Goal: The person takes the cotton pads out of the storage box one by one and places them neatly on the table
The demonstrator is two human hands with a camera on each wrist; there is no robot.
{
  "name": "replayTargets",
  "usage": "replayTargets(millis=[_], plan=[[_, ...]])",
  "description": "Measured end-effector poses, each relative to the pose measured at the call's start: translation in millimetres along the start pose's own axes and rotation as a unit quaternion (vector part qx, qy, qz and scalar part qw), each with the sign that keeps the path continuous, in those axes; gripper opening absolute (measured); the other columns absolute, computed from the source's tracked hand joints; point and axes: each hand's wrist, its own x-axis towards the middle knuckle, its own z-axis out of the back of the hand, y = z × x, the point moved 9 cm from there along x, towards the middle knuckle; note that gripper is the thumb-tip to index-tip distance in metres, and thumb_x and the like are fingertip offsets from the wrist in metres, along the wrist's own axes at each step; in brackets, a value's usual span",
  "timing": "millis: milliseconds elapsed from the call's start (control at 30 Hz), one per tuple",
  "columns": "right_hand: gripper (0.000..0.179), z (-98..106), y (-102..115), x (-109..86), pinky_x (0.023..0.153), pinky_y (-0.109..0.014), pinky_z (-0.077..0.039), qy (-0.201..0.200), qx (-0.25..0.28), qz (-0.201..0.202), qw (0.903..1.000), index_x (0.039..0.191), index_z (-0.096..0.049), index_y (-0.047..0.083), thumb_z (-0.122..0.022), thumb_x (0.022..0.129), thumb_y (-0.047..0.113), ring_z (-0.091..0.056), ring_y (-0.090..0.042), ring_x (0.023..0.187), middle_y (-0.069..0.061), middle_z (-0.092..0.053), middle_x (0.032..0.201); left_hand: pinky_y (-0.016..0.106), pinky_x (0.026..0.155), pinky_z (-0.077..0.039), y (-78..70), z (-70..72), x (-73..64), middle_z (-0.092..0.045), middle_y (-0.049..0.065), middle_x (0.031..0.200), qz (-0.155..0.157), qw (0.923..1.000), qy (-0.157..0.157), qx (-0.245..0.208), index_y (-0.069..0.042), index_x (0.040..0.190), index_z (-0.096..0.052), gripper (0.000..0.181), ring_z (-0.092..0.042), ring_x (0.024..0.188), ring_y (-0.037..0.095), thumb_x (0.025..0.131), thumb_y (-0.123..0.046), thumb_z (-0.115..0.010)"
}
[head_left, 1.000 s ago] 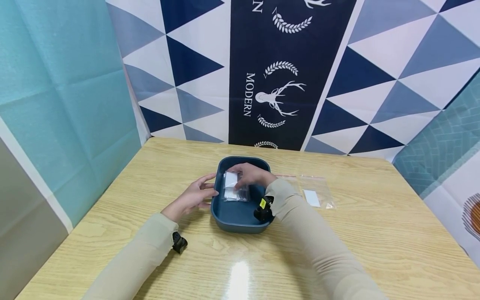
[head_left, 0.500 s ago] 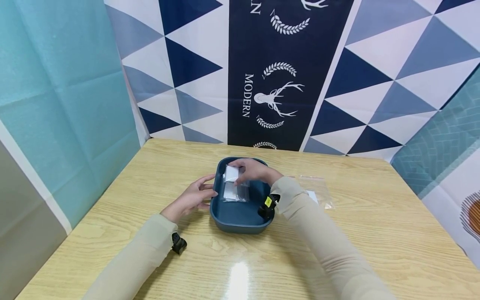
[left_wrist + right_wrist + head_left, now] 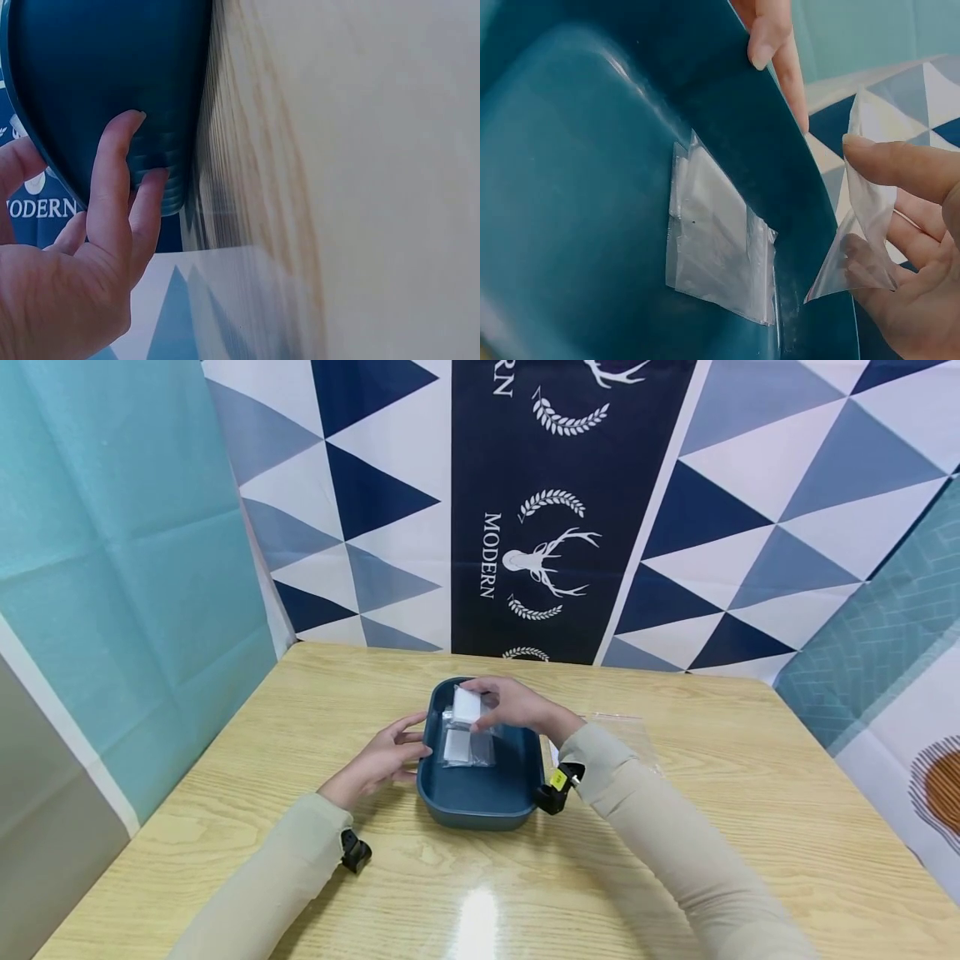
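A dark blue bin (image 3: 480,789) stands on the table. My left hand (image 3: 378,760) rests against its left side with fingers spread, touching the outer wall in the left wrist view. Over the bin, my right hand (image 3: 513,702) pinches a small clear plastic bag (image 3: 866,225) between thumb and fingers. White contents show in that bag in the head view. Below it, a small stack of clear plastic bags (image 3: 720,232) with white inserts lies on the bin floor near the left wall. Part of the held bag is hidden by the fingers.
Beyond my right wrist a clear bag (image 3: 630,731) lies on the wooden table (image 3: 750,827), partly covered by the forearm. A patterned cloth (image 3: 390,510) hangs at the table's back edge. Black wrist cameras are strapped under both sleeves.
My right hand has lifted the small bag off the stack and drawn slightly right, uncovering more of the bags beneath. The left hand keeps its place at the bin's side.
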Motion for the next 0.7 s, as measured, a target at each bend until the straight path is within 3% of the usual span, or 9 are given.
replayTargets(millis=[333, 700], plan=[[0.068, -0.4, 3.1, -23.8, 0.104, -0.044, -0.032, 0.005, 0.030, 0.022, 0.9993, 0.136, -0.047, 0.010, -0.076, 0.076, 0.005, -0.039, -0.028, 0.127, -0.009, -0.047, 0.134, 0.044, 0.074, -0.054, -0.4, -0.1, -1.6, -0.036, 0.022, 0.140, 0.001, 1.0000, -0.005, 0.001, -0.018, 0.146, -0.030, 0.063, -0.054, 0.110, 0.037, 0.091, 0.001, -0.053], [0.070, 10.1, -1.3, -49.5, 0.101, -0.041, -0.037, -0.007, 0.047, 0.018, 0.9987, 0.136, -0.048, 0.014, -0.078, 0.074, 0.005, -0.046, -0.023, 0.120, -0.006, -0.051, 0.131, 0.044, 0.073, -0.054, -0.3, 0.2, -0.8, -0.038, 0.021, 0.139, 0.002, 0.9999, -0.010, 0.002, -0.019, 0.146, -0.031, 0.064, -0.056, 0.108, 0.036, 0.090, 0.001, -0.055]])
